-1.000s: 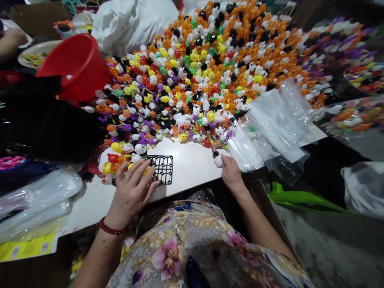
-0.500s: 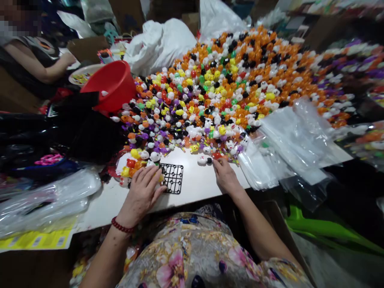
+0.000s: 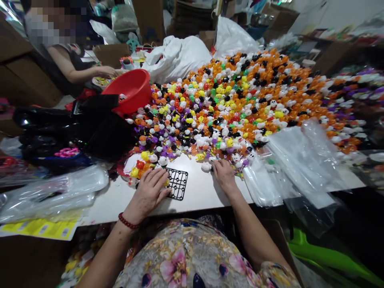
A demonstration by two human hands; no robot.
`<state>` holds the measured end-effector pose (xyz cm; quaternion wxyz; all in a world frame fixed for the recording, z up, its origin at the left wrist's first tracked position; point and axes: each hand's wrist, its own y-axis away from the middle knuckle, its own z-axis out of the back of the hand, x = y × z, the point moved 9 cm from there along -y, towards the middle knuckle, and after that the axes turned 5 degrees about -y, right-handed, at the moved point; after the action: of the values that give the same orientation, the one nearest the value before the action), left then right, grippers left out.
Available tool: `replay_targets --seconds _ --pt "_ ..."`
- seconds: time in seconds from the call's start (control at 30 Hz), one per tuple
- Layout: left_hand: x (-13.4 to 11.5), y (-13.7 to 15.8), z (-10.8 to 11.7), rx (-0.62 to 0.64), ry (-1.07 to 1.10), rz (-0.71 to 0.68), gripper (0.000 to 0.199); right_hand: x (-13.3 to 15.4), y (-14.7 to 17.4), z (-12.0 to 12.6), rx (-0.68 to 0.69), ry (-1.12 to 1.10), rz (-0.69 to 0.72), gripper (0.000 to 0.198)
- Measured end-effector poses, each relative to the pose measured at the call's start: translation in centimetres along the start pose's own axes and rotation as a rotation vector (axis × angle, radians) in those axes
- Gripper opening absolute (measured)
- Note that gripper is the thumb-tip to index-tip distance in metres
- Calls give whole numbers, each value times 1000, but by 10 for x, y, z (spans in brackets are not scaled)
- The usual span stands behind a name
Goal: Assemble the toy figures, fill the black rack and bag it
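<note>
My left hand (image 3: 150,191) lies flat, fingers stretched, over the left edge of a black plastic grid (image 3: 177,185). Its thumb touches the grid's lower left corner. Beyond its fingers sits a small cluster of animal-head toys (image 3: 145,164) in yellow, red, orange and white; what lies under the palm is hidden. At the front edge of the heap, my right hand (image 3: 224,176) has its fingertips drawn together. A small white toy (image 3: 206,167) lies just left of those fingertips. What they pinch, if anything, is hidden.
A big heap of small plastic toys (image 3: 228,104) covers the white table (image 3: 204,196). Clear plastic bags (image 3: 297,156) lie at right, more bags (image 3: 72,186) at left. A red basin (image 3: 132,90) stands behind black bags. A co-worker's hand (image 3: 106,72) is beyond it.
My view has tilted upward. My right fingers have moved slightly over the white toy, whose black end no longer shows. The left hand keeps its place on the grid. The co-worker's hand appears near the basin.
</note>
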<state>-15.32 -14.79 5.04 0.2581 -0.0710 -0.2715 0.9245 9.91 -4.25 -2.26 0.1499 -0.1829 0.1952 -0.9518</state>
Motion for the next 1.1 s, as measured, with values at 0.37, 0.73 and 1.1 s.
replay_targets --seconds 0.37,0.73,1.1 --pt "11 -1 1 75 76 41 40 9 -57 -32 160 100 -28 20" --pt "25 -1 1 134 172 92 42 87 -23 -19 188 -504 218 16" --pt "19 -3 -7 154 176 49 44 169 -36 -42 377 -739 215 27"
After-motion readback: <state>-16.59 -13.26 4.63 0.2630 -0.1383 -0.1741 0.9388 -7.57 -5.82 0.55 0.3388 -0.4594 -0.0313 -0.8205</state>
